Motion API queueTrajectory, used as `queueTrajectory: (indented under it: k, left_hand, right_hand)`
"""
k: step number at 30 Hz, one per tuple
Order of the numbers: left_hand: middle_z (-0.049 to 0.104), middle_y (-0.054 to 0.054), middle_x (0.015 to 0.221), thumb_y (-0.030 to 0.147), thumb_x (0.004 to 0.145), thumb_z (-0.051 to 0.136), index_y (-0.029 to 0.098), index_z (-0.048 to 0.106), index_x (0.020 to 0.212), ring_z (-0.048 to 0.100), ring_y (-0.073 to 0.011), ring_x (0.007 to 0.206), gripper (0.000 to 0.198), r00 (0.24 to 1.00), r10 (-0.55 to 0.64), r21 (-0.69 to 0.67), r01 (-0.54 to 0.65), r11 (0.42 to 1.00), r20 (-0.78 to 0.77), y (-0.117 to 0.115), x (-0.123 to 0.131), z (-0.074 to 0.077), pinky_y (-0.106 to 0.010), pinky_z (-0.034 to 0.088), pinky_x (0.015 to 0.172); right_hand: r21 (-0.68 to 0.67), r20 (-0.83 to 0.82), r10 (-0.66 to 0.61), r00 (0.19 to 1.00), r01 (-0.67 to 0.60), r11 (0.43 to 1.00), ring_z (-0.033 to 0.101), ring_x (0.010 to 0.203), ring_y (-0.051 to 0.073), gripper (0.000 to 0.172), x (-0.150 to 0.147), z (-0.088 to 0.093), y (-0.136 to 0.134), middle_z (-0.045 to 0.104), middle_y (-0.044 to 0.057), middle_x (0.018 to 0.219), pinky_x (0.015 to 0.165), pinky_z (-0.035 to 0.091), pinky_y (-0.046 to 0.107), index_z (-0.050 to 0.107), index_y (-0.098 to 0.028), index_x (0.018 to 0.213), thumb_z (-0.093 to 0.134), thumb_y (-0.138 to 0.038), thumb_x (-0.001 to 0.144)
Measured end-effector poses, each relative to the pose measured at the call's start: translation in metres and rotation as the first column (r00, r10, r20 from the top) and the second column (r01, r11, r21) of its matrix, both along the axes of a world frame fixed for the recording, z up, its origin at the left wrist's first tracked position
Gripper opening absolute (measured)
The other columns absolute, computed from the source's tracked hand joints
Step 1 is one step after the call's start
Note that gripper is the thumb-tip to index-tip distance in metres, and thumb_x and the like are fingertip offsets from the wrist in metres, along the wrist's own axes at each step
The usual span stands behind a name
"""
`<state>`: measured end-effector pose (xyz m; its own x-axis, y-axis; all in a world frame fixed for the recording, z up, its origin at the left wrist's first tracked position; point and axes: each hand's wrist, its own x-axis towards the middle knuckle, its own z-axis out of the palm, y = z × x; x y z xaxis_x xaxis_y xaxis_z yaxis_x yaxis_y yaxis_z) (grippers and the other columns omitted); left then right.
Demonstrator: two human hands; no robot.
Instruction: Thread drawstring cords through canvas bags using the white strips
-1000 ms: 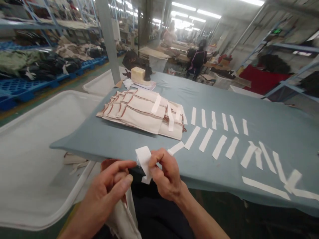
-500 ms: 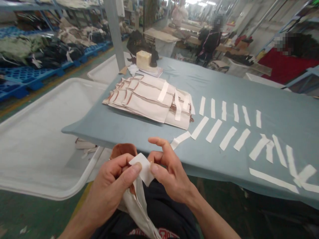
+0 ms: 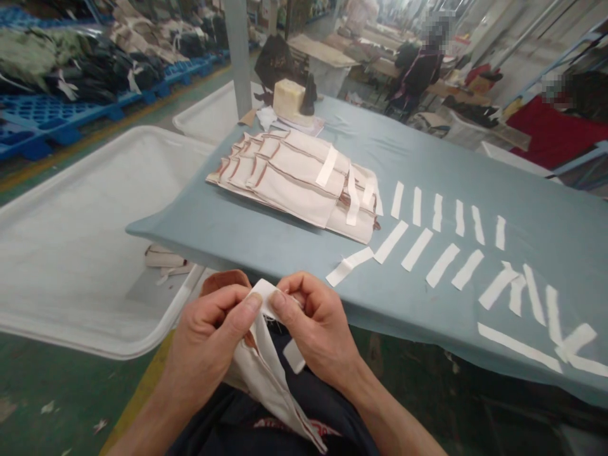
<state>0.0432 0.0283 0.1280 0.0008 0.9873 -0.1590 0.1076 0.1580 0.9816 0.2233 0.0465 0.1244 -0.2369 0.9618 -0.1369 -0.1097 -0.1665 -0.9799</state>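
Observation:
My left hand (image 3: 204, 342) is closed, thumb on top, around a cream fabric piece (image 3: 259, 373) with brown edging and the near end of a white strip (image 3: 263, 291). The fabric hangs down over my lap. My right hand (image 3: 325, 329) is closed too, its thumb pressing on the same white strip beside the left thumb. A white end (image 3: 294, 356) shows below the right hand; whether it belongs to that strip I cannot tell. Beyond my hands a stack of cream fabric pieces (image 3: 294, 183) with brown edges lies on the table (image 3: 190, 221), some white strips resting on it.
Loose white strips (image 3: 441, 266) lie in rows across the table's right half. A large white bin (image 3: 95, 253) stands at the left, with a fabric piece in it. A yellowish block (image 3: 288, 98) sits at the far table corner. A person (image 3: 418, 69) is in the background.
My right hand has closed in on the white strip; its raised index finger is now curled in. The strip's end has folded over, and a white end now hangs below that hand.

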Motion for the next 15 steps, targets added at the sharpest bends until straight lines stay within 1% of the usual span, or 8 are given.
queueTrajectory:
  k: [2,4,6,9,11,12,15]
  left_hand:
    - [0.065,0.002,0.057,0.056,0.100,0.078,0.021,0.079,0.075,0.056,-0.0151,0.049,0.043,1.000,0.010,-0.001,-0.010,1.000,0.010,-0.001,-0.005,-0.003,-0.023,0.041,0.047]
    - [0.064,0.003,0.057,0.056,0.100,0.079,0.021,0.078,0.077,0.054,-0.0148,0.048,0.042,0.999,0.022,-0.008,-0.021,1.000,0.038,-0.002,-0.008,-0.005,-0.024,0.042,0.047]
    - [0.063,0.003,0.056,0.056,0.101,0.078,0.021,0.078,0.079,0.053,-0.0146,0.047,0.041,0.999,0.001,-0.010,0.000,1.000,0.042,-0.004,-0.010,-0.004,-0.024,0.042,0.047]
    - [0.063,0.003,0.056,0.056,0.102,0.077,0.021,0.079,0.082,0.057,-0.0157,0.050,0.041,0.999,-0.035,0.000,0.035,0.999,0.000,-0.007,-0.011,-0.002,-0.023,0.043,0.049]
    - [0.065,0.002,0.059,0.057,0.104,0.075,0.021,0.078,0.082,0.059,-0.0164,0.052,0.043,0.999,-0.039,0.002,0.039,0.999,-0.020,-0.008,-0.012,-0.001,-0.024,0.045,0.051]
    - [0.067,0.002,0.061,0.059,0.106,0.073,0.021,0.078,0.085,0.060,-0.0165,0.053,0.044,0.999,-0.033,0.003,0.033,0.999,-0.020,-0.009,-0.013,-0.001,-0.025,0.045,0.051]
    - [0.068,0.002,0.067,0.068,0.110,0.066,0.023,0.074,0.094,0.057,-0.0163,0.055,0.048,1.000,0.029,0.002,-0.029,1.000,0.012,-0.010,-0.016,-0.003,-0.025,0.043,0.051]
  right_hand:
    - [-0.009,0.024,0.008,1.000,-0.008,1.000,0.032,0.059,0.009,0.045,0.000,0.004,0.002,0.046,-0.009,0.067,0.053,0.029,0.023,0.065,-0.021,0.089,0.085,-0.060,0.098]
    - [-0.043,0.020,0.026,0.999,-0.025,0.999,0.031,0.059,0.009,0.048,0.001,0.007,0.004,0.044,-0.009,0.066,0.053,0.029,0.023,0.065,-0.021,0.087,0.087,-0.063,0.095]
    - [-0.088,-0.011,0.052,0.999,-0.053,0.995,0.031,0.058,0.009,0.053,0.002,0.009,0.006,0.045,-0.009,0.066,0.053,0.030,0.023,0.065,-0.021,0.087,0.093,-0.066,0.090]
    - [-0.133,-0.028,0.123,0.992,-0.125,0.983,0.035,0.058,0.009,0.057,0.001,0.011,0.007,0.049,-0.008,0.066,0.053,0.031,0.023,0.066,-0.021,0.090,0.098,-0.067,0.083]
    - [-0.114,-0.001,0.138,0.990,-0.137,0.984,0.037,0.059,0.009,0.057,0.000,0.010,0.008,0.052,-0.007,0.067,0.053,0.031,0.023,0.067,-0.021,0.090,0.098,-0.068,0.084]
    - [-0.088,0.024,0.123,0.992,-0.121,0.989,0.039,0.060,0.010,0.056,0.000,0.009,0.009,0.053,-0.006,0.068,0.053,0.031,0.023,0.067,-0.021,0.089,0.096,-0.069,0.085]
    - [-0.003,0.086,0.029,0.996,-0.029,1.000,0.042,0.063,0.011,0.055,-0.001,0.003,0.010,0.057,-0.004,0.071,0.056,0.033,0.024,0.068,-0.020,0.086,0.089,-0.071,0.091]
